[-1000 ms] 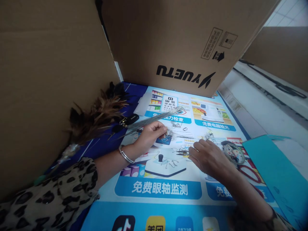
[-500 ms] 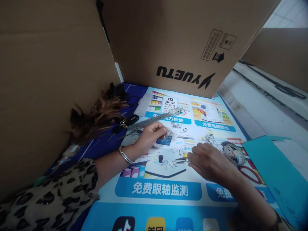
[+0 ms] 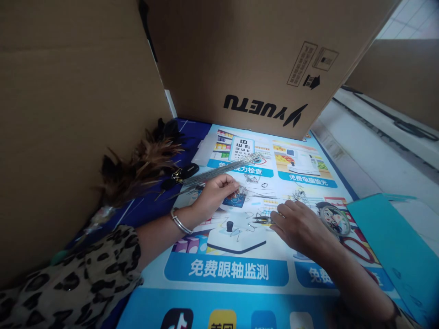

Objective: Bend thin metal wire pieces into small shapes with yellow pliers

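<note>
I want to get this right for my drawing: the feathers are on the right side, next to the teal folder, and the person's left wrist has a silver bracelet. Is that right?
Not quite. The head view shows the feathers on the left, against the cardboard wall, far from the teal folder. The silver bracelet is on the left wrist, as you said.
</note>
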`<action>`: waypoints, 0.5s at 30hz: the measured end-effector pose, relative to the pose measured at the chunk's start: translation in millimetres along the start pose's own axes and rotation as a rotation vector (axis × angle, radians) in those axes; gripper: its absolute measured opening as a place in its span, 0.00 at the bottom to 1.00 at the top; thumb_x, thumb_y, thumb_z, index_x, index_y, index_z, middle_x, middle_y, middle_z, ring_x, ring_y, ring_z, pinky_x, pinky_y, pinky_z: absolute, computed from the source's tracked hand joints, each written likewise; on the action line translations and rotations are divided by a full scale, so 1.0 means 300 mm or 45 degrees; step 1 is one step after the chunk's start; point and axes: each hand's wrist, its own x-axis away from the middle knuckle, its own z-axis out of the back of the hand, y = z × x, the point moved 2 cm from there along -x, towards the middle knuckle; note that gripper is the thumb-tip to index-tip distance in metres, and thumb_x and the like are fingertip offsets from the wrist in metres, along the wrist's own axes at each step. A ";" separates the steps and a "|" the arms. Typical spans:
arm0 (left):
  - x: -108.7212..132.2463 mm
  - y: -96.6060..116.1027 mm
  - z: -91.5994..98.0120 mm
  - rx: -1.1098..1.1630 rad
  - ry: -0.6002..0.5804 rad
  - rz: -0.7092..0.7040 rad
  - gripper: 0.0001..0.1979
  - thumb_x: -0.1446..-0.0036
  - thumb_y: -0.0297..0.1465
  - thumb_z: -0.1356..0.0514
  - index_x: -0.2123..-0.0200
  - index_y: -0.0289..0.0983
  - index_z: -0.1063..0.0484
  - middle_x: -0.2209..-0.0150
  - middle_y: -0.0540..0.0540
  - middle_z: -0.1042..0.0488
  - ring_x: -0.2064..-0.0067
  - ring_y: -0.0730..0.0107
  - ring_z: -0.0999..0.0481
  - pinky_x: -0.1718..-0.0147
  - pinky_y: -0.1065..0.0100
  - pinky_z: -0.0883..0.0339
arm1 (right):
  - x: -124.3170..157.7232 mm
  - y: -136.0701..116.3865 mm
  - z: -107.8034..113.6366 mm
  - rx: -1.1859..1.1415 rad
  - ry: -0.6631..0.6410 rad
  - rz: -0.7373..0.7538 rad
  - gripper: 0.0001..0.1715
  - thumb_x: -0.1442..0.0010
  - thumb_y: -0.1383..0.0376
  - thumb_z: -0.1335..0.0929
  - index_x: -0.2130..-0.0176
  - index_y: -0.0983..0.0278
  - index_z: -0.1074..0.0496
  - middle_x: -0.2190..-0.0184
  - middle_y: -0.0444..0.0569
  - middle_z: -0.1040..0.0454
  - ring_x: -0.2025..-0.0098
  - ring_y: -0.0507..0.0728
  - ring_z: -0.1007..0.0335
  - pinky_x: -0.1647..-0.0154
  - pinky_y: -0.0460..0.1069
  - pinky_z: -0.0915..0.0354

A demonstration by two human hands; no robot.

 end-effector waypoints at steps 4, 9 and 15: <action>0.000 0.004 -0.003 0.010 -0.019 -0.011 0.09 0.48 0.35 0.42 0.74 0.35 0.34 0.76 0.50 0.32 0.74 0.75 0.34 0.74 0.72 0.40 | 0.002 -0.018 0.012 -0.073 -0.003 -0.011 0.06 0.41 0.63 0.38 0.66 0.63 0.34 0.68 0.48 0.34 0.66 0.55 0.42 0.66 0.49 0.49; -0.001 0.013 -0.005 0.008 -0.025 -0.022 0.10 0.48 0.35 0.42 0.74 0.34 0.35 0.76 0.51 0.33 0.75 0.77 0.35 0.74 0.73 0.41 | -0.028 -0.077 0.015 -0.108 0.034 0.046 0.07 0.41 0.62 0.38 0.66 0.63 0.34 0.69 0.48 0.34 0.66 0.55 0.42 0.66 0.49 0.50; -0.003 0.021 -0.007 0.028 -0.051 -0.062 0.10 0.47 0.35 0.43 0.74 0.34 0.35 0.78 0.52 0.35 0.76 0.78 0.36 0.74 0.73 0.41 | -0.085 -0.138 -0.004 -0.030 0.083 0.104 0.08 0.41 0.61 0.37 0.67 0.63 0.33 0.70 0.49 0.34 0.67 0.56 0.43 0.67 0.51 0.51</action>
